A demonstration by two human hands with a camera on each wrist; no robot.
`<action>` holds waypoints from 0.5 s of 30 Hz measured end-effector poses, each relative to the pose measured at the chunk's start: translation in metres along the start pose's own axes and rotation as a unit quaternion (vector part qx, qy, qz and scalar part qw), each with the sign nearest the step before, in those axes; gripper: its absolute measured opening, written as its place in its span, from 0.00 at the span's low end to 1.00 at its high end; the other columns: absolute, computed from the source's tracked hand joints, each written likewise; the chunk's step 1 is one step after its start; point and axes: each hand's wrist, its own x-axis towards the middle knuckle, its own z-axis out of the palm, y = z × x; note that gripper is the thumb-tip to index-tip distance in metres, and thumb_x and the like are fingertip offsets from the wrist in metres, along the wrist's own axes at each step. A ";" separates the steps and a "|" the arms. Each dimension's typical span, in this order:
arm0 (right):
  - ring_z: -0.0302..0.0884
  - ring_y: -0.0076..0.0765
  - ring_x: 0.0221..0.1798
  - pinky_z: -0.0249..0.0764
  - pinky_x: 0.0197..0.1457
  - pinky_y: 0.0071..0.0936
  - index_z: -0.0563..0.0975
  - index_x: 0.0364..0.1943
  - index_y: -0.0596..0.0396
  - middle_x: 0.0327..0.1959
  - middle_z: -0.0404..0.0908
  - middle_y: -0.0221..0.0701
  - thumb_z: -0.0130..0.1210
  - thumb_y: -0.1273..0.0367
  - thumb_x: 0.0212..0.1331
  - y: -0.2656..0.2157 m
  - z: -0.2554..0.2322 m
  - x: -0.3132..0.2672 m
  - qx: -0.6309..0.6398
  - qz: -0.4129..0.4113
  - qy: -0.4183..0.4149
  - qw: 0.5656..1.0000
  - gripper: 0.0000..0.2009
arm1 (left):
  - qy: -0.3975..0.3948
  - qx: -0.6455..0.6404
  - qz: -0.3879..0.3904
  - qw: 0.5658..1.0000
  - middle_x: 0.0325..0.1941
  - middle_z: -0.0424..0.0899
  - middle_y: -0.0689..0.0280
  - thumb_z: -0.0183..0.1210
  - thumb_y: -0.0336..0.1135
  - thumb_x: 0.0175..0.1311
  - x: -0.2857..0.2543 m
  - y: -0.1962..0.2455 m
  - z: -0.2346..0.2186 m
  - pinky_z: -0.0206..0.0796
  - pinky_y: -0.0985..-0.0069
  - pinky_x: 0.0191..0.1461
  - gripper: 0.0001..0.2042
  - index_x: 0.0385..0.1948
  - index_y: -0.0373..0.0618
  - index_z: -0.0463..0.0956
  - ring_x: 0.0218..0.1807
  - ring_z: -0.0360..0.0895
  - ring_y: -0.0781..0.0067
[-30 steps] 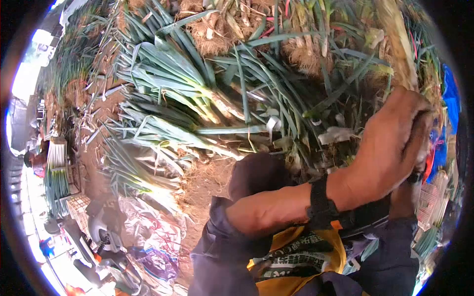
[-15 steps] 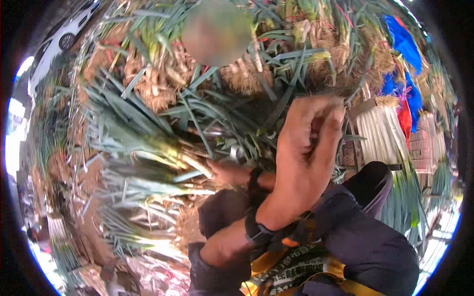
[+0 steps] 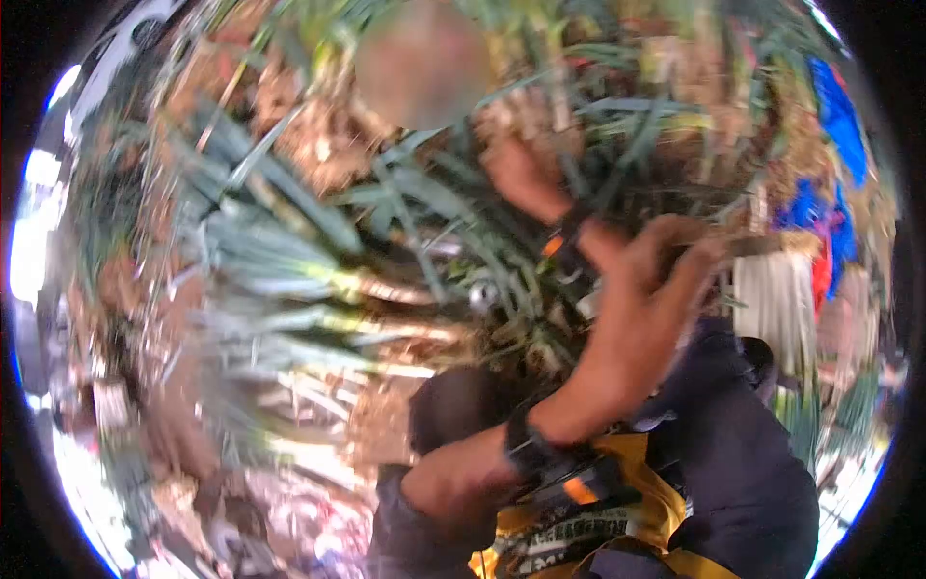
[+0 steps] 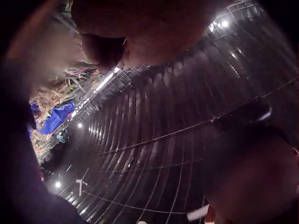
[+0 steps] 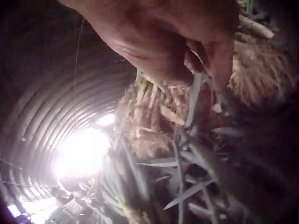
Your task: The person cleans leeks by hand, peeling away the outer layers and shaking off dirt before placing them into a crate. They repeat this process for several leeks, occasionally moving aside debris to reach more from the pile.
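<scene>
My right hand (image 3: pixel 526 174) reaches forward among the leeks in the head view. In the right wrist view its fingers are bent down over a narrow green leek leaf (image 5: pixel 193 102), whose upper end runs in between them. A bundle of leeks with shaggy brown roots (image 5: pixel 148 123) lies just below that hand. My left hand (image 3: pixel 651 299) is raised nearer my body, thumb and fingers loosely bent with a dark gap between; no object shows in it. In the left wrist view this hand (image 4: pixel 149 35) is dark against the roof. Loose leeks (image 3: pixel 376 287) lie to the left.
Trimmed white leeks (image 3: pixel 772 289) stand stacked at the right, near blue sheeting (image 3: pixel 837 121). Root-ended leek bundles (image 3: pixel 318 135) line the back. Pale plastic wrapping (image 3: pixel 318 511) lies at lower left. My dark-trousered leg (image 3: pixel 743 425) is at lower right.
The right hand has gone from the loose leeks forward to the rooted bundles. The left hand, at the far right beside a long pale stalk a second ago, has come back toward the middle.
</scene>
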 end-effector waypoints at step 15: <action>0.84 0.43 0.36 0.77 0.40 0.39 0.82 0.42 0.59 0.30 0.83 0.41 0.59 0.60 0.67 0.089 -0.035 0.005 0.197 0.036 -0.065 0.978 0.15 | 0.031 0.112 0.067 0.991 0.39 0.81 0.68 0.56 0.36 0.76 0.025 0.005 -0.019 0.70 0.81 0.42 0.13 0.50 0.35 0.78 0.38 0.77 0.80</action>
